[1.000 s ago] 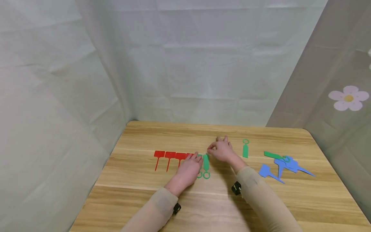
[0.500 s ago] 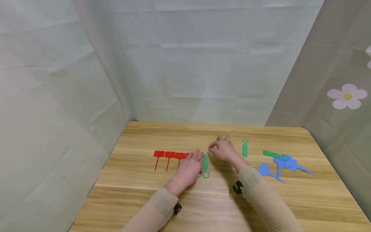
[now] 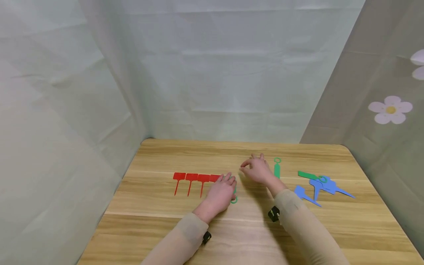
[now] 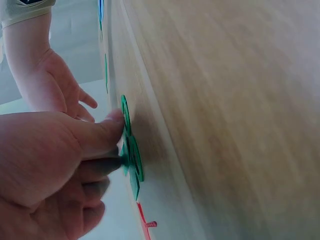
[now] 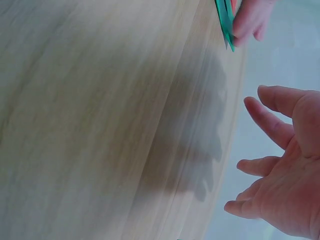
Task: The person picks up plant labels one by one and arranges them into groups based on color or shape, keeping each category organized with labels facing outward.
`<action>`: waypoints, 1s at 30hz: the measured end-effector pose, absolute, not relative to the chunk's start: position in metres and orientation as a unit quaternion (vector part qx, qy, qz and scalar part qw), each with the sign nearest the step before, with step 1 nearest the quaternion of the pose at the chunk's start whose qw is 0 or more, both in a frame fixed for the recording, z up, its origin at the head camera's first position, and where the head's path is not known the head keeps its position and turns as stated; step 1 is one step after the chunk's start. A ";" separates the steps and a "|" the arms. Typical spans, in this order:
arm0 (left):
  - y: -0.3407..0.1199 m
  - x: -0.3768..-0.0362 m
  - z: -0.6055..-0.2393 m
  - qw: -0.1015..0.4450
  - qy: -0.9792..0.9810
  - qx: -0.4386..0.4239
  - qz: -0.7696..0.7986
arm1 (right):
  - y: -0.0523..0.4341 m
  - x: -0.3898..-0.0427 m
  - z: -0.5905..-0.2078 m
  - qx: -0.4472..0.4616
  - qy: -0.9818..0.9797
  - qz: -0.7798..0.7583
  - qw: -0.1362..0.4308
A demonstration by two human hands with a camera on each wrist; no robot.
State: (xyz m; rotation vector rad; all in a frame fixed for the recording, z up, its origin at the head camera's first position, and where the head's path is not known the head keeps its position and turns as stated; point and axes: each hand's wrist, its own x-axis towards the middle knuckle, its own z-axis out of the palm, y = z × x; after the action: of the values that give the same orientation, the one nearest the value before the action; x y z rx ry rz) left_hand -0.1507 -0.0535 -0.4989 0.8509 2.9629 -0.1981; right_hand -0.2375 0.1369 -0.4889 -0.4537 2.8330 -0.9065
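Note:
My left hand [image 3: 220, 193] lies over a pair of flat green plant tags with ring ends, covering most of them in the head view. A green ring [image 3: 234, 200] peeks out by its edge. Close up in the left wrist view, thumb and fingertips touch the green tags [image 4: 134, 155], which lie side by side on the wooden table. Just right of them my right hand [image 3: 257, 171] hovers above its own shadow, fingers loosely spread and holding nothing. To the left, several red T-shaped plant labels [image 3: 191, 177] form a row with stems toward me.
Beyond my right wrist lies another green ring tag [image 3: 277, 170], partly hidden by the arm. Farther right, a further green tag [image 3: 307, 175] overlaps a loose group of blue T-shaped labels [image 3: 299, 191]. Pale cloth hangs behind the table [image 3: 159, 154] and along its sides.
My left hand has shifted slightly right, covering more of the green tags beneath it. The right hand stays near the same spot, holding nothing. The head view has turned a little.

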 end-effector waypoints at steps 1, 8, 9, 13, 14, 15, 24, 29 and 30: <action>-0.053 -0.151 -0.499 0.030 0.959 0.275 -0.062 | 0.137 -0.237 -0.488 -0.150 0.939 -0.302 0.067; -0.051 -0.150 -0.496 0.050 0.963 0.261 -0.048 | 0.139 -0.238 -0.486 -0.149 0.938 -0.305 0.068; -0.050 -0.150 -0.495 0.052 0.963 0.260 -0.049 | 0.140 -0.238 -0.486 -0.149 0.938 -0.305 0.066; -0.049 -0.150 -0.495 0.055 0.963 0.256 -0.059 | 0.144 -0.239 -0.487 -0.149 0.941 -0.298 0.059; -0.048 -0.150 -0.495 0.054 0.963 0.257 -0.063 | 0.145 -0.240 -0.487 -0.149 0.942 -0.297 0.055; -0.048 -0.150 -0.495 0.055 0.963 0.256 -0.066 | 0.146 -0.240 -0.487 -0.148 0.942 -0.296 0.052; -0.050 -0.149 -0.495 0.063 0.963 0.256 -0.059 | 0.165 -0.244 -0.489 -0.141 0.935 -0.324 0.037; -0.050 -0.150 -0.496 0.067 0.963 0.255 -0.050 | 0.185 -0.248 -0.485 -0.148 0.939 -0.310 0.036; -0.050 -0.150 -0.496 0.067 0.963 0.256 -0.048 | 0.190 -0.248 -0.484 -0.150 0.941 -0.302 0.038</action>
State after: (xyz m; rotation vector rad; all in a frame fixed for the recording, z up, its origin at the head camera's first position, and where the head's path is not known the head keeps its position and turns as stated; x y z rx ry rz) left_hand -0.1497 -0.0503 -0.4964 0.7706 2.9027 -0.1455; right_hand -0.2485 0.1900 -0.4838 -0.4603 2.8853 -0.9273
